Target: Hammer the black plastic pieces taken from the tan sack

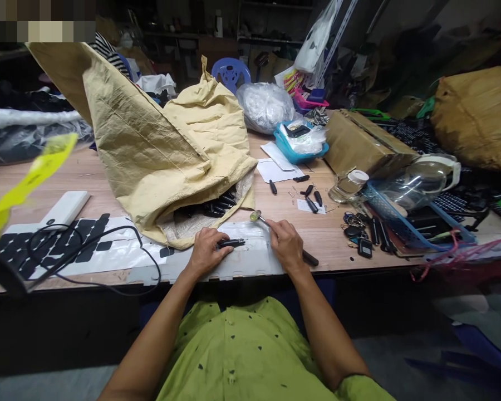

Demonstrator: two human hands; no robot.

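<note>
While the left hand [207, 252] pinches a black part [235, 243] at twelve o'clock, the right hand [286, 243] holds a hammer [256, 215] — this part seems mid-work; more lie in the sack [146, 145] at eleven, perhaps undone.

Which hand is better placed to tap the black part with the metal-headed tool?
Probably the right hand: it already grips the metal-headed tool, with the head close to the black part. The left hand is occupied holding that part.
</note>
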